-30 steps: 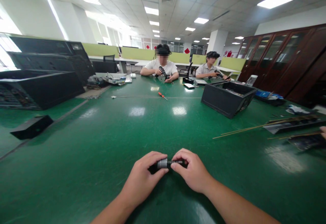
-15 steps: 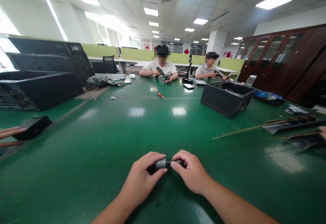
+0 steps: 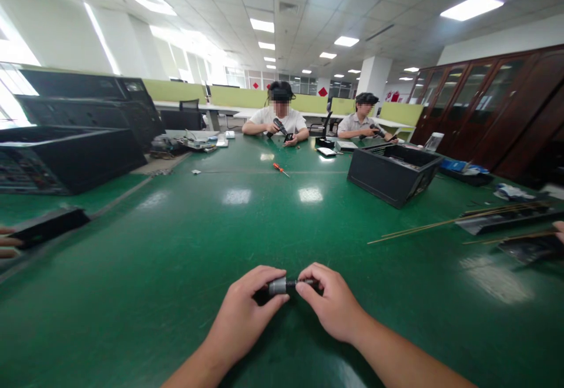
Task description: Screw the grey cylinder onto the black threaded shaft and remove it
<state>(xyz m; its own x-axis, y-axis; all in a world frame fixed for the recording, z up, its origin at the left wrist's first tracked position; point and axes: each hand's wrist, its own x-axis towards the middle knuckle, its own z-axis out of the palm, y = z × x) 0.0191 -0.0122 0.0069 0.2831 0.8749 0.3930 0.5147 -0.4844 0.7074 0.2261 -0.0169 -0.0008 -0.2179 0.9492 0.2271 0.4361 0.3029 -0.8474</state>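
Observation:
Low in the middle of the head view, my left hand [image 3: 250,305] is closed around a grey metal cylinder [image 3: 277,286] with a dark body behind it. Most of that body is hidden inside the palm. From the cylinder's right end a thin dark shaft [image 3: 291,284] sticks out sideways, with the look of a screwdriver bit in a chuck. My right hand [image 3: 328,300] pinches the shaft's far end between thumb and fingers, and the dark tip there is partly covered. Both hands are just above the green tabletop [image 3: 185,270].
A red screwdriver [image 3: 280,170] lies mid-table. Black computer cases stand at right [image 3: 394,173] and left [image 3: 74,161]. Thin brass-coloured rods [image 3: 418,229] lie on the right. Two people [image 3: 278,119] sit opposite with drills. Another person's hand [image 3: 7,244] touches a black panel [image 3: 50,226] at the left edge.
My hands hold nearly the same pose on the tool. At the left edge, the other person's black part has turned flatter and their hand has drawn back leftward.

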